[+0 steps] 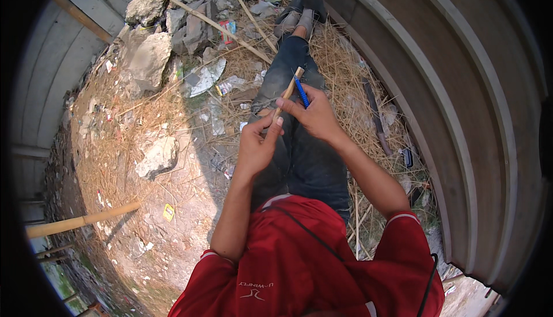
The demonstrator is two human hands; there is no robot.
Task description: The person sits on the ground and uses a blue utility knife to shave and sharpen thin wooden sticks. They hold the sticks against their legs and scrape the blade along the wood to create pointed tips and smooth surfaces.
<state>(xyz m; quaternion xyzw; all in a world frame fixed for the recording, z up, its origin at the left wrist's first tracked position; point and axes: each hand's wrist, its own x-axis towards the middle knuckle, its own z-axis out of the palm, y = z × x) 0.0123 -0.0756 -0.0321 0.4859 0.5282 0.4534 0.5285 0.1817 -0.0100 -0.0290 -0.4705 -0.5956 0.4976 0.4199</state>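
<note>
Above my outstretched legs, my left hand (260, 145) pinches the lower part of a short, pale piece of bamboo (292, 86) between thumb and fingers. The piece slants up and to the right. My right hand (318, 116) is closed around a slim blue tool (302, 93) with a ridged body, too small here to name its kind. Its far end lies close beside the upper part of the bamboo. The right thumb reaches across to the bamboo near its middle, just above the left fingertips.
Straw, scraps and litter cover the ground. Rocks (151, 57) lie at the far left, a pale stone (157, 157) nearer. Bamboo poles (219, 27) rest beyond my legs; another (86, 221) juts in from the left. A corrugated wall (438, 86) runs along the right, beside a dark long-handled thing (377, 118).
</note>
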